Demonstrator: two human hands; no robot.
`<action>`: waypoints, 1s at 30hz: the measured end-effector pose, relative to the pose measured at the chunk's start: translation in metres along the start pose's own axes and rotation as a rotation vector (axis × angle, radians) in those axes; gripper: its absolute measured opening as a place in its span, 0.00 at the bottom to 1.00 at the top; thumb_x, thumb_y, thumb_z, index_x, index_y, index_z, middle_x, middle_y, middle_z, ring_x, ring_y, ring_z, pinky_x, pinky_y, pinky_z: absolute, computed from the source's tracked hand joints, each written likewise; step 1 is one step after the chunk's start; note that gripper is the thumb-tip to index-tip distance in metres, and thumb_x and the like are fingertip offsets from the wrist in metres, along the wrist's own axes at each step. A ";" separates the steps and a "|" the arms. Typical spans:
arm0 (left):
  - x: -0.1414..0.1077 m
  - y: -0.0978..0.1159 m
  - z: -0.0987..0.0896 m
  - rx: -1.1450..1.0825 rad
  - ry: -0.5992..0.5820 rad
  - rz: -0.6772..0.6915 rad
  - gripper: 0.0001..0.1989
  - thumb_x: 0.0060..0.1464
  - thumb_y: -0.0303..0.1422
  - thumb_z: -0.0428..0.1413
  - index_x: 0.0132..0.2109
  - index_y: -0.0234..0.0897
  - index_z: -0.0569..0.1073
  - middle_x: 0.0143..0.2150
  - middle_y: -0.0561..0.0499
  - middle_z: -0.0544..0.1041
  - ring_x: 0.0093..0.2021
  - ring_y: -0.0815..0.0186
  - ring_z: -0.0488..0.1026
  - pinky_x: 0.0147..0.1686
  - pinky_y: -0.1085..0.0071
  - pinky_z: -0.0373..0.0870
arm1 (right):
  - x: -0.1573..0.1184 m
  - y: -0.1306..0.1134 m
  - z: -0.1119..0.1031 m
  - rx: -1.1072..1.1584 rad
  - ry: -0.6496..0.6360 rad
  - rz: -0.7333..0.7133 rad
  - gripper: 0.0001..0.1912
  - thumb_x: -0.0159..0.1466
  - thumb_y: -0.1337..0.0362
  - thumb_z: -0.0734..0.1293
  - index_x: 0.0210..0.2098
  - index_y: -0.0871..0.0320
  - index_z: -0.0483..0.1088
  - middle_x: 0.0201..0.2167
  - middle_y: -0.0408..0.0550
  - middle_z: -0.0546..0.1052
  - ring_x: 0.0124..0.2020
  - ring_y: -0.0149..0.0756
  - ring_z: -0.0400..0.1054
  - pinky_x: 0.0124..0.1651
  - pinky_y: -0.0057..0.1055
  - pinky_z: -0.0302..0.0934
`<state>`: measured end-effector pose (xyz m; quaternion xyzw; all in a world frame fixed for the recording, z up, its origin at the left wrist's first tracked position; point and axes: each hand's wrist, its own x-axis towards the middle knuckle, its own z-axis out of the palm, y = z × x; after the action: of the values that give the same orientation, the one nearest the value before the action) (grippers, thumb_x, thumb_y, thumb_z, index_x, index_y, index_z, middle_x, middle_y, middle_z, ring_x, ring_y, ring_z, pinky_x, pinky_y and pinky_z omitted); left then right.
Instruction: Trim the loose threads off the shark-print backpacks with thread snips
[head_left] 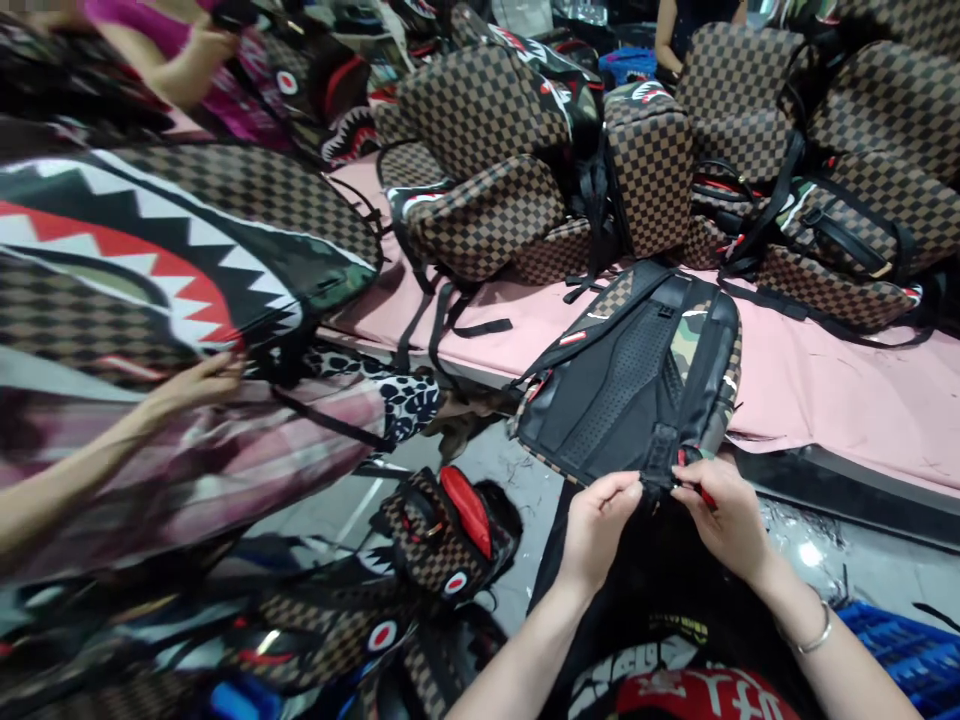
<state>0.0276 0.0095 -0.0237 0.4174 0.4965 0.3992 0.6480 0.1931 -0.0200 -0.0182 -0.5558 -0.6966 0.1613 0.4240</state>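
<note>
Left grip: our left hand (604, 515) is closed, thumb and fingers pinching at the near end of the black-backed backpack (634, 385).
Right grip: our right hand (724, 515) pinches at that same end, a small red object (705, 495) between its fingers, too hidden for us to name.
Backpack position: back panel up on the pink-covered table (847, 390), near end over the edge.
Open container: a checkered bag (435, 560) gapes below, showing red lining (466, 508); we cannot tell its contents.
Markings: we see a shark-mouth print (161, 255) at left and white lettering (750, 697) on red across our clothing, unreadable to us.
</note>
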 end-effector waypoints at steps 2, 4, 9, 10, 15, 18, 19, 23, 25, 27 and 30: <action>-0.001 0.002 -0.005 0.095 -0.073 0.013 0.09 0.45 0.36 0.58 0.28 0.34 0.76 0.24 0.51 0.75 0.25 0.68 0.68 0.27 0.74 0.65 | -0.006 0.006 0.001 0.019 -0.012 -0.027 0.06 0.62 0.66 0.61 0.36 0.56 0.70 0.28 0.48 0.76 0.31 0.37 0.71 0.35 0.33 0.65; -0.001 0.004 -0.015 0.198 -0.137 0.041 0.14 0.48 0.38 0.55 0.22 0.34 0.73 0.20 0.52 0.72 0.22 0.69 0.66 0.24 0.75 0.63 | -0.014 0.013 0.000 0.069 0.008 0.003 0.06 0.60 0.67 0.62 0.37 0.56 0.70 0.30 0.48 0.76 0.32 0.37 0.71 0.36 0.33 0.65; 0.022 0.005 -0.064 0.350 0.144 0.220 0.16 0.51 0.43 0.52 0.27 0.35 0.75 0.23 0.50 0.74 0.27 0.65 0.70 0.31 0.72 0.67 | -0.027 0.031 -0.008 0.222 0.103 0.317 0.08 0.59 0.62 0.64 0.38 0.57 0.68 0.34 0.49 0.75 0.35 0.36 0.70 0.37 0.31 0.66; 0.031 0.004 -0.077 0.371 0.236 0.249 0.16 0.50 0.43 0.52 0.30 0.35 0.76 0.27 0.49 0.76 0.30 0.64 0.72 0.34 0.70 0.68 | -0.028 0.033 -0.010 0.275 0.128 0.369 0.09 0.59 0.61 0.64 0.38 0.57 0.68 0.35 0.49 0.74 0.36 0.36 0.70 0.38 0.31 0.66; 0.088 -0.009 -0.129 0.638 0.522 0.280 0.21 0.51 0.43 0.50 0.46 0.33 0.71 0.48 0.41 0.73 0.48 0.58 0.70 0.47 0.65 0.66 | -0.033 0.045 -0.013 0.430 0.170 0.529 0.15 0.54 0.60 0.68 0.41 0.57 0.67 0.37 0.51 0.75 0.38 0.39 0.70 0.42 0.34 0.66; 0.114 -0.014 -0.136 0.745 0.519 0.172 0.24 0.51 0.42 0.49 0.51 0.31 0.67 0.53 0.38 0.70 0.52 0.55 0.67 0.49 0.61 0.64 | -0.037 0.053 -0.010 0.414 0.192 0.571 0.17 0.52 0.60 0.70 0.39 0.58 0.68 0.34 0.51 0.76 0.35 0.40 0.71 0.41 0.35 0.67; 0.118 -0.015 -0.134 0.748 0.504 0.152 0.24 0.51 0.41 0.49 0.51 0.31 0.67 0.53 0.37 0.70 0.52 0.54 0.67 0.50 0.60 0.63 | -0.038 0.056 -0.009 0.408 0.212 0.584 0.17 0.51 0.60 0.71 0.38 0.59 0.68 0.33 0.50 0.76 0.35 0.40 0.71 0.40 0.35 0.67; 0.102 -0.019 -0.117 0.755 0.476 0.142 0.23 0.51 0.43 0.49 0.49 0.32 0.69 0.50 0.38 0.73 0.52 0.51 0.67 0.51 0.57 0.62 | -0.037 0.070 -0.012 0.408 0.315 0.644 0.17 0.49 0.58 0.72 0.36 0.59 0.70 0.34 0.50 0.77 0.36 0.39 0.71 0.41 0.33 0.66; 0.084 -0.025 -0.111 0.728 0.444 0.149 0.21 0.51 0.45 0.48 0.46 0.35 0.71 0.46 0.42 0.76 0.48 0.54 0.71 0.48 0.59 0.65 | -0.035 0.077 -0.017 0.401 0.396 0.673 0.18 0.48 0.56 0.72 0.35 0.59 0.71 0.34 0.50 0.77 0.37 0.40 0.71 0.41 0.33 0.66; 0.068 -0.032 -0.108 0.651 0.374 0.140 0.21 0.50 0.47 0.48 0.42 0.37 0.73 0.39 0.46 0.78 0.41 0.56 0.74 0.42 0.63 0.69 | -0.034 0.085 -0.026 0.392 0.489 0.709 0.19 0.47 0.55 0.72 0.34 0.60 0.71 0.32 0.50 0.77 0.36 0.41 0.71 0.39 0.33 0.66; 0.059 -0.038 -0.111 0.539 0.300 0.104 0.22 0.50 0.49 0.47 0.38 0.36 0.73 0.33 0.47 0.78 0.34 0.59 0.75 0.36 0.65 0.71 | -0.037 0.092 -0.038 0.408 0.535 0.769 0.21 0.45 0.53 0.73 0.33 0.61 0.72 0.29 0.48 0.76 0.30 0.40 0.71 0.33 0.31 0.66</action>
<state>-0.0655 0.0674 -0.0951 0.5355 0.6523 0.3431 0.4123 0.2824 -0.0324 -0.0751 -0.6998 -0.2632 0.2905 0.5972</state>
